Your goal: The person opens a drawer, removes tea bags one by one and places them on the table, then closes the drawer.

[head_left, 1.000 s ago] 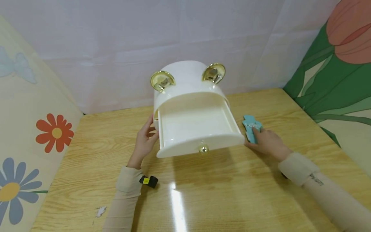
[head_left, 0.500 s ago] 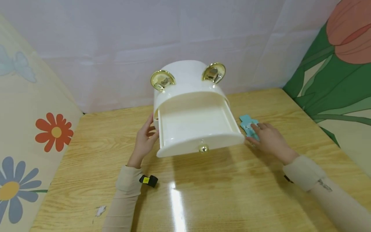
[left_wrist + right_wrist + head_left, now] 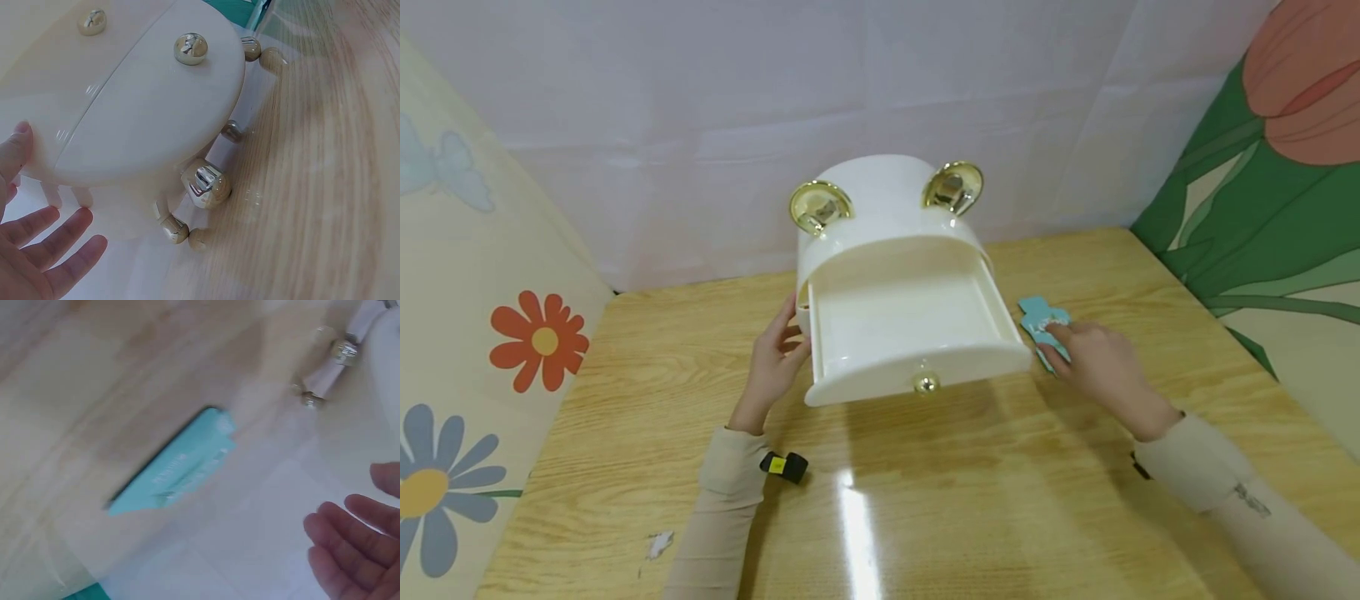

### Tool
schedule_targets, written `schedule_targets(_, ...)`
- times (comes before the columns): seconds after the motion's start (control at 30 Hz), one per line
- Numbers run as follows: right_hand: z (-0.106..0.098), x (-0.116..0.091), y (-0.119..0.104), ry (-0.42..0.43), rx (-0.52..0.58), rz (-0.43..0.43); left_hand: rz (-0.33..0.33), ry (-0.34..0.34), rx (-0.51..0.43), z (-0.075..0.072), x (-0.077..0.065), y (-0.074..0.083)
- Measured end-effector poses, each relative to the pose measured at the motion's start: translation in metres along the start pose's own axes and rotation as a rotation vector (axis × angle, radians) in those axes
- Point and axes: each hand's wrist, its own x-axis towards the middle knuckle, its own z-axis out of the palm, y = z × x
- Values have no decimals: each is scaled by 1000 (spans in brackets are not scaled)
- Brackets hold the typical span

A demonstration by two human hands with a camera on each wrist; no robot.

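A white storage box [image 3: 880,196] with two gold ears stands on the table, its upper drawer [image 3: 895,321] pulled out with nothing in it. My left hand [image 3: 772,362] is at the box's left side; in the left wrist view its fingers [image 3: 72,228] spread loosely beside the white wall. To the right of the box lies a flat teal packet [image 3: 1036,315] with white lettering. My right hand [image 3: 1101,367] overlaps the packet's near end in the head view. The right wrist view shows loosely bent fingers [image 3: 350,540] apart from the packet [image 3: 178,465].
Gold knobs [image 3: 190,49] sit on the box front, and gold ball feet [image 3: 175,229] touch the table. A pale cloth [image 3: 700,150] hangs behind, with flower-painted panels at both sides. A small whitish patch [image 3: 660,544] marks the table at front left.
The packet has shifted a little left, towards the box. My right hand first slid with it, then drew slightly back towards me. My left hand, box and drawer have stayed in place.
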Motion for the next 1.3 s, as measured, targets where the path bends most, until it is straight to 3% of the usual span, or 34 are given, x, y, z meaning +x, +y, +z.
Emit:
schedule_targets(0.17,-7,2,-8,165,-13,-57,-1,-3,-4,0,0,0)
schedule_targets(0.73,-57,9,-61,459,11,-222,-4,-13,-10,-1,0,2)
schedule_targets(0.93,-67,10,-77,538,20,-273,3,-7,-21,0,0,-19)
schedule_targets(1.1,-71,12,-93,658,54,-310,11,0,-19,1,0,-33)
schedule_targets(1.3,-72,19,-110,749,120,-374,18,-2,-17,1,1,-31)
